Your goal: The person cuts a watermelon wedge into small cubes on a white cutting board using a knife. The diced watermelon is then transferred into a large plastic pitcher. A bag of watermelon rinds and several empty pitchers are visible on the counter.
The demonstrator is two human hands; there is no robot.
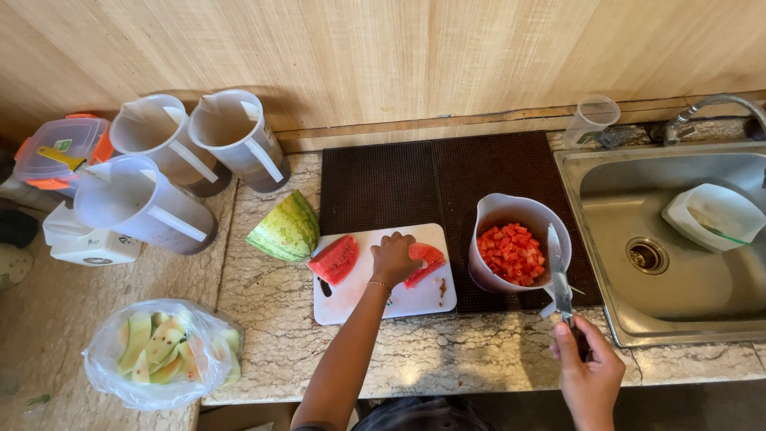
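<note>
My left hand (392, 257) rests on a red watermelon slice (424, 262) lying on the white cutting board (351, 299). A second peeled watermelon piece (334, 259) lies on the board's left side. My right hand (589, 369) grips a kitchen knife (558, 271) by the handle, blade pointing away over the rim of a white jug (511, 211) filled with diced watermelon (511, 254). A watermelon wedge with green rind (285, 229) stands on the counter left of the board.
Three empty white jugs (159, 172) stand at the back left beside a lidded plastic box (60, 148). A clear bag of rind strips (159, 351) lies front left. A steel sink (678, 247) holding a white container (714, 214) is on the right. A dark mat (447, 172) covers the counter's middle.
</note>
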